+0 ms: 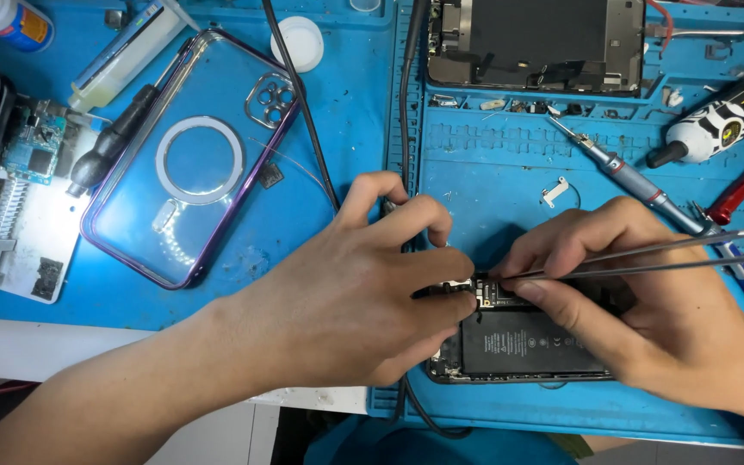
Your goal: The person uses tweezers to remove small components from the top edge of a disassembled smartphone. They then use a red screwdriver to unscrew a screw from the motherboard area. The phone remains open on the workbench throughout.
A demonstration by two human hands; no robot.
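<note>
I see my left hand pressing its fingers closed on the opened phone, which lies at 5 o'clock on the blue mat. My right hand pinches metal tweezers, tips at the phone's top edge. A clear phone case lies at 10 o'clock.

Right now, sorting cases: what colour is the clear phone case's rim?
Purple rim on the phone case, head view.

The tweezers were thin polished metal. The mat looked matt blue rubber, scuffed. The case was clear glossy plastic. The battery was matt black.
</note>
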